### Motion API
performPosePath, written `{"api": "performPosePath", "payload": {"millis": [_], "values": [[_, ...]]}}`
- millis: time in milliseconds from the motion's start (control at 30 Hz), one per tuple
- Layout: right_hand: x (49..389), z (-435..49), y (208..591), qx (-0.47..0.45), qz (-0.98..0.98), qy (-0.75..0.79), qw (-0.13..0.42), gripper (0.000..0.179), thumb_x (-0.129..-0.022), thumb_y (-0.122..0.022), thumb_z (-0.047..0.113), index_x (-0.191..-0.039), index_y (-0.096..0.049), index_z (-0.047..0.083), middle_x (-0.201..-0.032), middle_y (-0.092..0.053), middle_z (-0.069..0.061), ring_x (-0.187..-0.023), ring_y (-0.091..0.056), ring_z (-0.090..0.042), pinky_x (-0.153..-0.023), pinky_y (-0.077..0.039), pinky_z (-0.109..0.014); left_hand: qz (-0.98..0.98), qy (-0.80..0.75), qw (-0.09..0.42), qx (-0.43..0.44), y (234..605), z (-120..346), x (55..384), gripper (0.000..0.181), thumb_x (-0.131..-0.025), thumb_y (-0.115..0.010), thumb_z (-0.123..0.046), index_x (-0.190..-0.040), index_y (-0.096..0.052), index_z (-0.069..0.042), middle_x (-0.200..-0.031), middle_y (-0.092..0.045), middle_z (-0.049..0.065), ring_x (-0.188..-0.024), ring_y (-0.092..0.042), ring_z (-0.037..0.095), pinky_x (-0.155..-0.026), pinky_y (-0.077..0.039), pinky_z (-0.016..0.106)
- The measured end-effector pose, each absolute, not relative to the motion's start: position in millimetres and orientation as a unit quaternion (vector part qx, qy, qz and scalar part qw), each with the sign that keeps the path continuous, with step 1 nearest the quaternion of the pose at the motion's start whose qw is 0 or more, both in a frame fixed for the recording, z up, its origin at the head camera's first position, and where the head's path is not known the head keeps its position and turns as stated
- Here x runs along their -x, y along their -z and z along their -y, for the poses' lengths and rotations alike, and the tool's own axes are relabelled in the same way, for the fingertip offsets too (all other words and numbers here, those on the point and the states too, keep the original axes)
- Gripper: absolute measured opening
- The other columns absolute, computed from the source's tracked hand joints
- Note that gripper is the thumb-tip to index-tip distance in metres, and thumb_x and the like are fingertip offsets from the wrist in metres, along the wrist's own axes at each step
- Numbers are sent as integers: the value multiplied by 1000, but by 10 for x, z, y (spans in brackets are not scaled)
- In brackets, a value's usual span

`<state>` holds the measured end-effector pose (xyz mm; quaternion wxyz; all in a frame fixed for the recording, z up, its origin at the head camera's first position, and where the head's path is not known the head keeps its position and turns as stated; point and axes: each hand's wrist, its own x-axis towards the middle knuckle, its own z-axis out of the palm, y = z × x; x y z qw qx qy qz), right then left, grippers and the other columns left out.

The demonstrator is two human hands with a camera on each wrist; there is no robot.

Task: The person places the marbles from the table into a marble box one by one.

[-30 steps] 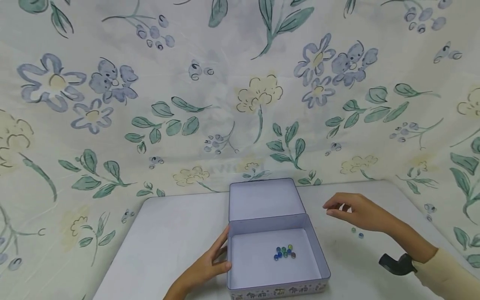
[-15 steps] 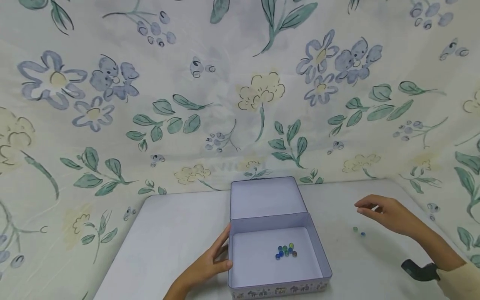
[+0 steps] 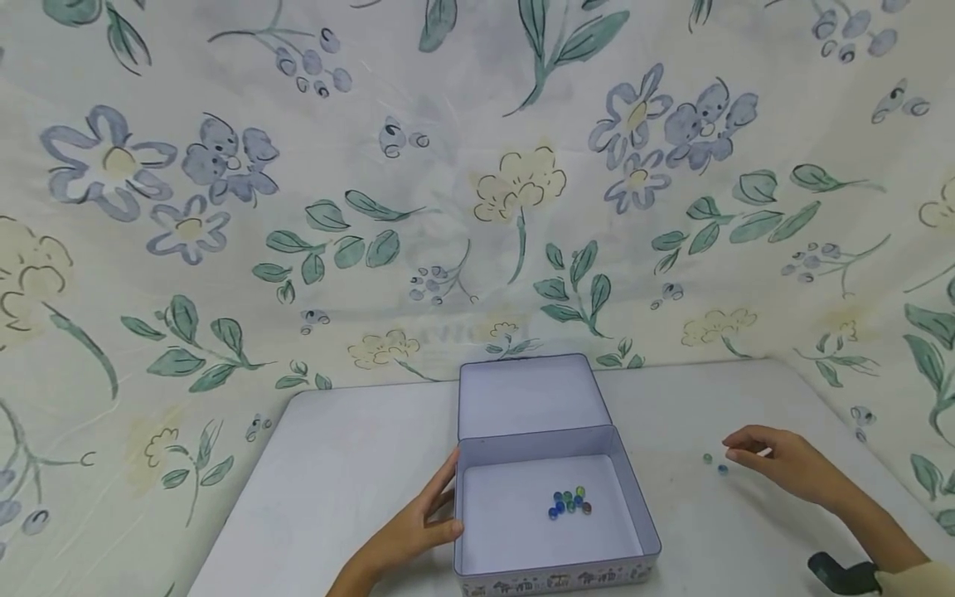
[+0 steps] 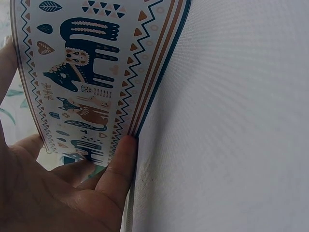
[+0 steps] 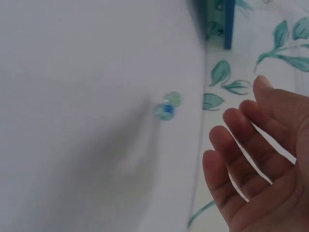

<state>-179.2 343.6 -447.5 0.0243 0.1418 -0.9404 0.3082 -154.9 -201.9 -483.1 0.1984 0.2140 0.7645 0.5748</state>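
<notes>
A tin box (image 3: pixel 507 531) with its hinged lid (image 3: pixel 531 398) laid back stands in the middle of the table. Several glass marbles (image 3: pixel 570 502), blue, green and brownish, are clustered on its floor. My left hand (image 3: pixel 406 531) rests against the box's left wall, fingers spread along the printed side; the left wrist view shows fingertips on the animal pattern (image 4: pixel 82 72). To the right of the box lie a green marble (image 3: pixel 707 458) and a blue marble (image 3: pixel 722 469). Just right of them and above the table hovers my right hand (image 3: pixel 794 468), fingers loosely bent and holding nothing.
A white table (image 3: pixel 336 464) extends on both sides of the box. Behind it hangs a floral cloth (image 3: pixel 448 191). A dark strap piece (image 3: pixel 843 574) sticks out by the right sleeve. The box edge (image 5: pixel 229 24) shows in the right wrist view.
My right hand has moved right, away from the box, then lowered toward the two loose marbles. The left hand stays against the box, and the marbles lie as before.
</notes>
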Motion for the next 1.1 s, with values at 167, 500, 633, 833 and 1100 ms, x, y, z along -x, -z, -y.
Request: {"api": "performPosePath", "payload": {"millis": [167,500,633,833,1100], "values": [[1764,-3454,4662,-125,939,-319,-10,18,-93,-71,22,-106,-72,10,-97,-73,3,-83,-58,8,-69,-54,-20,-763,-573,197,-226,4844,2027,1553,90,-98,-62,-28,-162,2,-32,-168,3,21,-143,-15,65,-110,-37,67],[1748,-3390,4823,-105,952,-288,1,16,-87,-74,11,-102,-71,7,-95,-72,1,-78,-57,7,-68,-54,-20,-764,-571,193,-229,4853,2026,1558,90,-98,-62,-30,-162,1,-33,-168,2,21,-142,-16,66,-109,-37,68],[1760,-3351,4851,-92,955,-280,10,16,-86,-75,9,-102,-71,7,-93,-71,2,-77,-58,3,-68,-53,-19,-763,-573,194,-227,4849,2023,1561,89,-99,-62,-28,-162,1,-33,-168,4,19,-142,-16,66,-110,-36,68],[1775,-3302,4892,-70,962,-262,18,16,-85,-75,9,-100,-70,8,-91,-68,4,-77,-57,-1,-67,-52,-18,-761,-575,198,-227,4839,2015,1561,89,-99,-61,-28,-162,1,-32,-168,5,17,-143,-16,64,-111,-35,68],[1768,-3267,4897,-77,963,-257,35,17,-83,-77,6,-99,-70,8,-91,-67,3,-76,-57,-2,-66,-53,-19,-761,-577,196,-221,4831,2029,1546,89,-98,-62,-27,-162,-1,-33,-169,4,16,-144,-17,64,-111,-36,67]]}}
